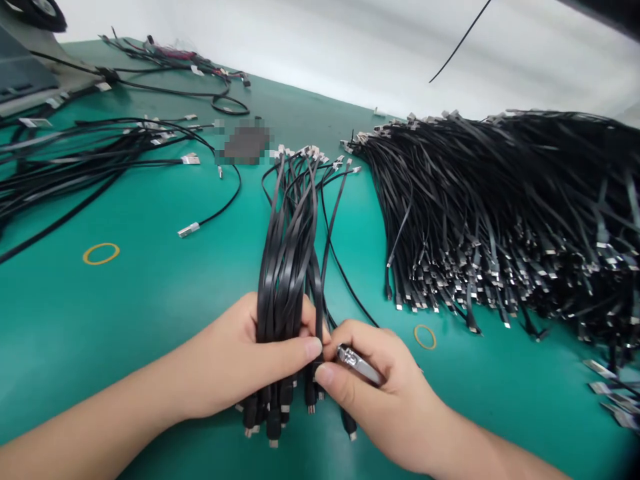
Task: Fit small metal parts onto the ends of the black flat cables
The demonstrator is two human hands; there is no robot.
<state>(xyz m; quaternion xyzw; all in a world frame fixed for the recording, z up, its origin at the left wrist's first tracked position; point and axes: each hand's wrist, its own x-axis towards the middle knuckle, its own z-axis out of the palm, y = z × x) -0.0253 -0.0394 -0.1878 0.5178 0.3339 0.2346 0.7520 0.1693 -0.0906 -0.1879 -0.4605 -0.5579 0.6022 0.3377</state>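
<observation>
A bundle of flat black cables [285, 267] lies lengthwise on the green table, its pale connectors at the far end and small metal-tipped plugs at the near end. My left hand [245, 360] is wrapped around the bundle near its close end, thumb across the top. My right hand [380, 393] is closed at the bundle's right side, where thumb and forefinger pinch a cable by its near end. Tucked in that same hand is a small silver metal tool [359, 365] that looks like a nail clipper. Its lower part is hidden by my fingers.
A large heap of black cables [480, 200] covers the right side. More loose cables [100, 157] lie at left, with tangled wires [175, 57] behind. Rubber bands lie at left [101, 253] and beside my right hand [425, 337]. A blurred dark patch [246, 145] sits beyond the bundle.
</observation>
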